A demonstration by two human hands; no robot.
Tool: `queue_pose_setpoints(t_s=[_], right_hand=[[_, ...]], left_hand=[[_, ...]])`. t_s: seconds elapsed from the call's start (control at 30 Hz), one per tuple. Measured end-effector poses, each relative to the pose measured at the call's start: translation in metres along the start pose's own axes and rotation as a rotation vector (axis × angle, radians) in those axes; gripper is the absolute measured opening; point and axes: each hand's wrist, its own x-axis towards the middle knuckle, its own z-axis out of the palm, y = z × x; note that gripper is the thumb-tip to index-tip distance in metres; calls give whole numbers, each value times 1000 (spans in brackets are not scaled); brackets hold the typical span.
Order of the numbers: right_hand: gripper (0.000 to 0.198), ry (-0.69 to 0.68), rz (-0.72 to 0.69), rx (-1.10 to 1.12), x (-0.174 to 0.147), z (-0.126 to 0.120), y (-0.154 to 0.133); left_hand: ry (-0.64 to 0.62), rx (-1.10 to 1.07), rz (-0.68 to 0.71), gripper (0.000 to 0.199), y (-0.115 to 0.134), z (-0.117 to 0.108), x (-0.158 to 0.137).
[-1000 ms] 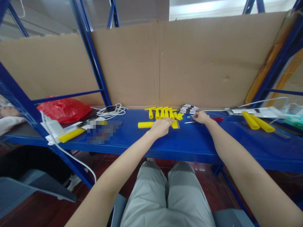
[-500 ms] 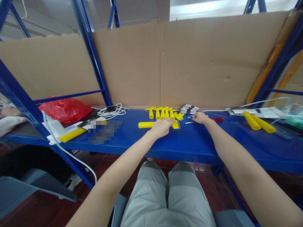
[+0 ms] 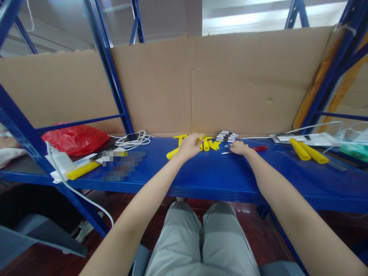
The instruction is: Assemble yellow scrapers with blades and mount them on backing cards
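Note:
My left hand [image 3: 189, 148] is over the row of yellow T-shaped pieces at the back of the bench. Its fingers close on one yellow T-shaped piece [image 3: 204, 137], partly hidden by the hand. A yellow tube [image 3: 172, 154] pokes out left of my wrist, and another T-shaped piece [image 3: 180, 138] lies behind it. My right hand [image 3: 239, 147] rests on the bench with curled fingers beside tiny metal bits [image 3: 226, 145]; what they pinch is too small to make out. Under it lies a tool with a silver tip [image 3: 225, 153] and a red handle [image 3: 260, 148].
Small yellow pieces [image 3: 213, 145] and a stack of black-and-white packets [image 3: 226, 136] lie between my hands. Two yellow tubes [image 3: 312, 152] are at right. White cable [image 3: 135, 141], a red bag [image 3: 76, 140] and another yellow tube [image 3: 84, 170] are at left. Cardboard [image 3: 244, 84] walls the back.
My left hand has moved back and slightly left, from the yellow piece with the clear plate at the front to the row behind. My right hand has stayed near the metal bits.

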Motion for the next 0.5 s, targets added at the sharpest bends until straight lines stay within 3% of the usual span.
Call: queue_pose_setpoints(t_s=[0.2,0.37,0.5], right_hand=[[23,51,-45,10,-6,-3,-5],[10,174,-142,154,0,-1,-3],[5,272,-206,305,9,4,1]], left_hand=[[72,-533,-312,5,9,9,30],[-150,-1040,-620,17,16,17,29],[-348,-1275,-812,17,8,24,23]])
